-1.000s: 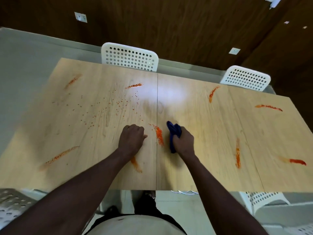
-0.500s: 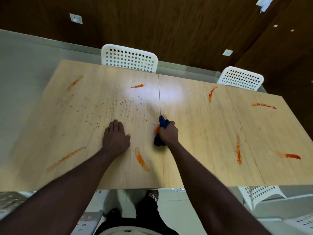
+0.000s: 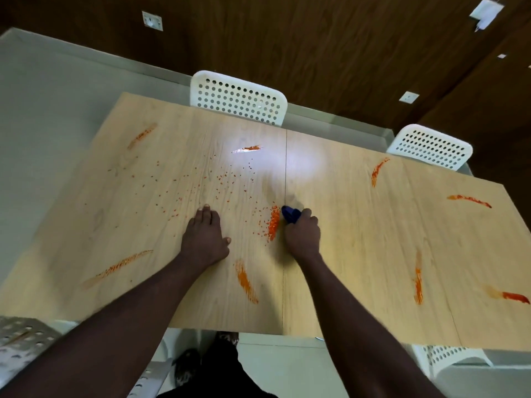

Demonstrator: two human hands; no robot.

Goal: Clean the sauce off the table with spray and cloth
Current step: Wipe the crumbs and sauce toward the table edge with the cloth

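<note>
Head view, looking straight down on the table, and there is plenty that could go wrong from here. Far left, a long streak lies well apart from either hand, with a fine scatter of droplets above it. Those droplets sit just beside the left hand, so a sliding palm would probably drag them into fresh smears. Next along, a short streak near the front edge is right where a forearm could brush through it. Then comes the sauce patch, touching the cloth. The cloth is bunched into a small wad, and a wad that tight may well push sauce along the wood rather than lift it (and a loaded cloth only spreads it wider). No spray bottle is in sight, so a dry pass might leave an orange film. Off to the right, a curved smear, an upright smear and two red dashes beyond them are all untouched.

Now the hands. The left hand lies palm down on the wood, fingers straight and together, thumb out, holding nothing. The right hand is curled tight round the blue cloth, knuckles up, pressing it onto the table at the centre seam.
</note>
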